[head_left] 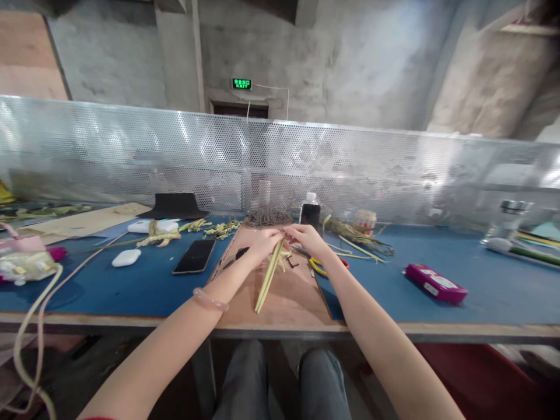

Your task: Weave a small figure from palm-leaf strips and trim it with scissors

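Note:
Over the wooden board [297,300], my left hand [266,241] and my right hand [306,237] meet with fingertips close together. Both are closed in a pinch at the upper end of some pale yellow-green plant strips [268,283]. The strips' long ends hang down toward the table's front edge. The exact spot between my fingertips is too small to make out. Beneath my right wrist lie scissors [318,267] with yellow and red handles, partly covered by the arm. Small dark pieces [292,262] rest on the board beside the strips.
Behind my hands are a grey tangled coil [268,218] and a bottle [311,199]. A phone [195,256] and a white case [126,258] lie left. Dried strips [363,233] and a magenta pack [435,284] are right. A perforated metal screen [210,157] borders the back.

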`<state>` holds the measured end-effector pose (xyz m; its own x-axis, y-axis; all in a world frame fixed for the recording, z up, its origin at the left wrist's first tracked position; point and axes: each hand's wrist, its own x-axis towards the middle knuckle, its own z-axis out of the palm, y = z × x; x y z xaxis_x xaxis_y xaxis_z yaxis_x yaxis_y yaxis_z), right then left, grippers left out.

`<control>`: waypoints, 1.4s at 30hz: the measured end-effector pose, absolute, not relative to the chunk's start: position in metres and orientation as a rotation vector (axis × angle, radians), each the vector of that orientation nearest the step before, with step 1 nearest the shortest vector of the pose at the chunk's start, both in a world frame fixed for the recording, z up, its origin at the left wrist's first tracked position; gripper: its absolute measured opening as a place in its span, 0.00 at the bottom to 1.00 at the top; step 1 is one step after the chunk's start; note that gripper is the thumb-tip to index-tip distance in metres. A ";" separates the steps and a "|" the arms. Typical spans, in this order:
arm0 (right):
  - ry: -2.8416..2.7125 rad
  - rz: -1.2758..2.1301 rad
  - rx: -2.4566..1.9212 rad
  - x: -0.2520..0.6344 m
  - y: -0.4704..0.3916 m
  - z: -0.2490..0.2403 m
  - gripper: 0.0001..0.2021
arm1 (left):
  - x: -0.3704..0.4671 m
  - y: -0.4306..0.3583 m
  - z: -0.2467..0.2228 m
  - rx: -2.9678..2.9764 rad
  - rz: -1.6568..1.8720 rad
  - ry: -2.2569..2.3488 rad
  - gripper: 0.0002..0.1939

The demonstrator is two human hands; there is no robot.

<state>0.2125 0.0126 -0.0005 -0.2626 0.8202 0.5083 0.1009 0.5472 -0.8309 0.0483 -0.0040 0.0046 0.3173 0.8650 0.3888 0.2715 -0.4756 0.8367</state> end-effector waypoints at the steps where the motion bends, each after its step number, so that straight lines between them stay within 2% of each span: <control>1: -1.722 0.834 -0.780 0.212 0.013 0.000 0.16 | 0.048 -0.003 0.004 1.921 1.141 1.004 0.16; 9: -1.732 0.761 -0.852 0.209 0.013 -0.001 0.20 | 0.053 0.004 -0.003 1.868 1.126 1.021 0.15; 16: -1.744 0.682 -0.937 0.210 0.013 -0.003 0.19 | 0.049 0.003 0.000 1.810 1.303 1.099 0.11; 24: -1.889 0.906 -0.878 0.202 0.008 -0.004 0.09 | 0.043 0.017 -0.002 1.847 1.547 1.149 0.11; 37: -1.919 0.964 -0.741 0.205 0.008 -0.004 0.27 | 0.037 0.032 -0.006 1.626 2.013 1.073 0.07; 39: -1.939 0.956 -0.716 0.206 0.010 -0.005 0.27 | 0.034 0.037 -0.004 1.576 2.060 1.060 0.08; 42: -1.981 0.910 -0.713 0.207 0.013 -0.007 0.19 | 0.028 0.041 0.000 1.519 2.111 1.056 0.10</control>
<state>0.2074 0.0129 -0.0070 -0.5012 0.7436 0.4426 0.1486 0.5778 -0.8025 0.0275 0.0409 -0.0003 -0.3748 0.6430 0.6679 0.1493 -0.6691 0.7280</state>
